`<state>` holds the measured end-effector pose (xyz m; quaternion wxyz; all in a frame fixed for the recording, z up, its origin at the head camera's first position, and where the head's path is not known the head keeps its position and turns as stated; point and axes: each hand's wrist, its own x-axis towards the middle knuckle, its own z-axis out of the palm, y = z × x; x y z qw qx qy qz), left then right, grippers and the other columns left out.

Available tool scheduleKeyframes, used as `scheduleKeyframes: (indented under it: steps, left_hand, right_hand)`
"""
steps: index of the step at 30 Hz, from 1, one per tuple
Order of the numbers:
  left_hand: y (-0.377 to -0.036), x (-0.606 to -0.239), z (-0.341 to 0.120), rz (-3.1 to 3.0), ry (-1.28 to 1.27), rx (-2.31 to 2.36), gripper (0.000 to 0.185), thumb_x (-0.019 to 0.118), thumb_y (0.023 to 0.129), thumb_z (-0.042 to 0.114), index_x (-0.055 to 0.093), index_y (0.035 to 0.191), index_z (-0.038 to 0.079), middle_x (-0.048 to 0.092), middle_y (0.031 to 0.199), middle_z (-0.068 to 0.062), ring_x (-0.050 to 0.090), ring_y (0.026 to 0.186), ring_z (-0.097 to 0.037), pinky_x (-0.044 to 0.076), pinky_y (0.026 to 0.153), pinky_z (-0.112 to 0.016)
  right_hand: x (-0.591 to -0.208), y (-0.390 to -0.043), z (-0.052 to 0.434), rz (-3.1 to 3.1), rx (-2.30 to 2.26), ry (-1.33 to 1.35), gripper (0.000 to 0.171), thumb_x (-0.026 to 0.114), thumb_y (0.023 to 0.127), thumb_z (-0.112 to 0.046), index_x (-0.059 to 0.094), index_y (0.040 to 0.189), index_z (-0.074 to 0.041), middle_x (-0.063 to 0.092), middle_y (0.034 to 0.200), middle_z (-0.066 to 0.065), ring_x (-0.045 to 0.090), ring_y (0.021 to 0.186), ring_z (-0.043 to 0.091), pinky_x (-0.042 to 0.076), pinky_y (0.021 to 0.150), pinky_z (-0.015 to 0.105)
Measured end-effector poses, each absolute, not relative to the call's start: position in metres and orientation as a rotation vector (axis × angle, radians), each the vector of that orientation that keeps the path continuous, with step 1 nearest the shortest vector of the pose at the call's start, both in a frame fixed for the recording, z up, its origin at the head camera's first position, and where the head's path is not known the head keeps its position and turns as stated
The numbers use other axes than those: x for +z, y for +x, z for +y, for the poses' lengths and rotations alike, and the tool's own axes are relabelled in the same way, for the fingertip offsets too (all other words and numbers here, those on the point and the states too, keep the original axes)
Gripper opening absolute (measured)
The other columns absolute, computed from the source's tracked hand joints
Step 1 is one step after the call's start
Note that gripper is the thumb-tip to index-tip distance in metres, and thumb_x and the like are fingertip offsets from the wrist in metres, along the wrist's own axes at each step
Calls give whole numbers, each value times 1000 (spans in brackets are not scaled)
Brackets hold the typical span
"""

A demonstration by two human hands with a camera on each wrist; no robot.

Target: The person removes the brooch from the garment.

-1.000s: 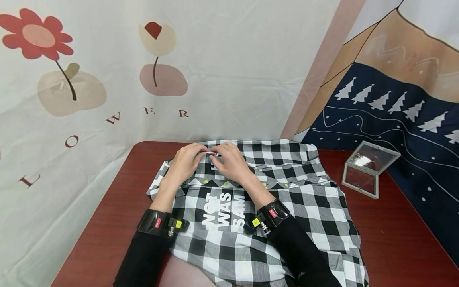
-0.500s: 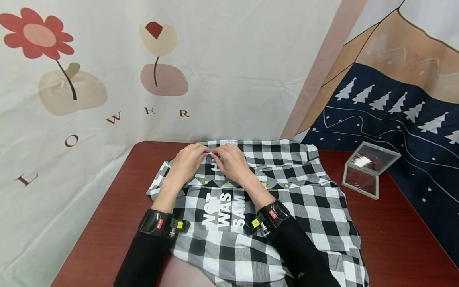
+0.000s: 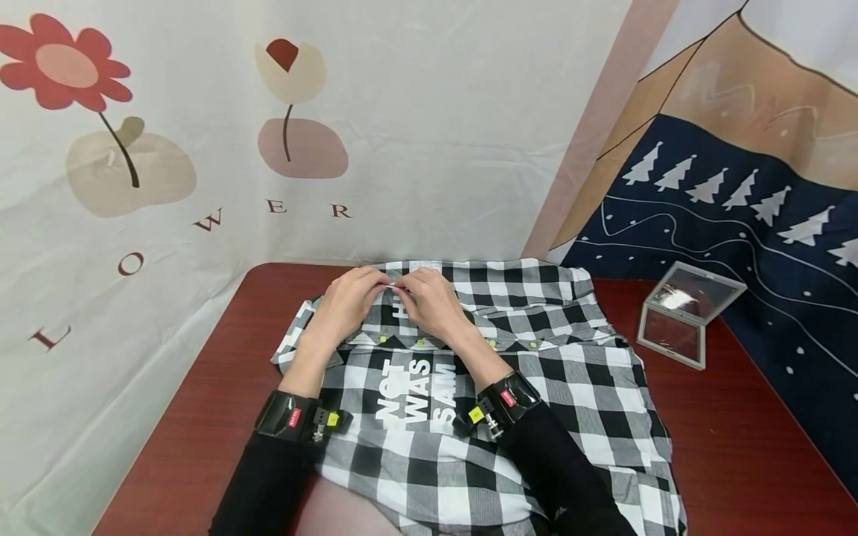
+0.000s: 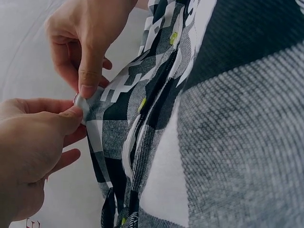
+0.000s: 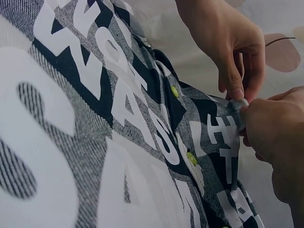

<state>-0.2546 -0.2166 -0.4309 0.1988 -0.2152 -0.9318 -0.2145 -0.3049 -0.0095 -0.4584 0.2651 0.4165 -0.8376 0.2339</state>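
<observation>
A black-and-white checked shirt [image 3: 563, 402] lies spread on the table, printed with white letters and fitted with yellow-green buttons [image 3: 383, 339]. At its far side my two hands meet fingertip to fingertip. My left hand [image 3: 345, 301] and my right hand [image 3: 432, 301] each pinch a small white rounded piece [image 4: 81, 105] against the shirt's edge; it has a thin dark-red rim in the left wrist view. From the right wrist, the same white piece [image 5: 238, 103] shows between the fingertips. Fingers cover most of it, and I cannot tell exactly what it is.
An opened hinged case [image 3: 693, 313] with clear or mirrored panels lies on the red-brown table [image 3: 201, 417] right of the shirt. A pale curtain [image 3: 429, 134] with flower prints hangs behind the table, and a navy one [image 3: 731, 246] with white trees hangs at the right.
The right thumb and fingers, parted a second ago while the left hand held the white piece, have come together on it. The shirt and case lie as before; the head view shifts slightly.
</observation>
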Motion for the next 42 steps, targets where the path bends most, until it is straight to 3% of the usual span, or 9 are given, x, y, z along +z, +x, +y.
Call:
scheduleKeyframes:
  steps: [11, 18, 29, 33, 38, 42]
  left_hand:
    - [-257, -433, -226, -2538, -604, -950, 32, 80, 106, 8, 77, 137, 0, 78, 136, -22, 79, 117, -40, 67, 100, -55]
    - [-258, -438, -229, -2510, -552, -1085, 32, 76, 108, 6, 76, 139, -1, 76, 138, -24, 79, 113, -40, 68, 98, -55]
    - [-260, -446, -229, -2532, -474, -1157, 33, 73, 111, 7, 75, 142, 0, 76, 137, -24, 78, 120, -41, 66, 107, -56]
    - [-262, -450, -226, -2514, -470, -1161, 31, 71, 111, 7, 75, 142, 0, 77, 135, -23, 78, 118, -40, 67, 105, -56]
    - [-263, -453, -223, -2498, -429, -1158, 26, 71, 112, 8, 78, 136, 1, 80, 126, -21, 79, 111, -37, 67, 102, -54]
    - [-264, -454, -222, -2480, -404, -1143, 20, 71, 112, 9, 80, 128, 2, 81, 119, -20, 80, 105, -35, 68, 99, -52]
  right_hand:
    - [-462, -308, -8, -2206, 775, 1124, 10, 80, 106, -13, 87, 107, -6, 87, 101, 9, 81, 95, 26, 67, 90, 42]
    - [-468, -309, -8, -2176, 937, 1084, 9, 82, 104, -9, 87, 108, -4, 86, 103, 12, 81, 96, 28, 67, 83, 40]
    - [-476, -312, -10, -2120, 1220, 987, 9, 84, 103, -9, 89, 106, -2, 88, 103, 15, 85, 95, 30, 69, 81, 42]
    - [-477, -312, -11, -2129, 1329, 932, 10, 84, 103, -11, 90, 106, -4, 88, 103, 14, 84, 90, 27, 67, 77, 36]
    - [-479, -310, -11, -2149, 1422, 892, 10, 84, 103, -13, 90, 108, -6, 88, 103, 14, 76, 76, 23, 56, 68, 25]
    - [-479, -310, -11, -2170, 1414, 888, 11, 85, 104, -15, 91, 108, -8, 88, 103, 13, 76, 76, 21, 53, 67, 21]
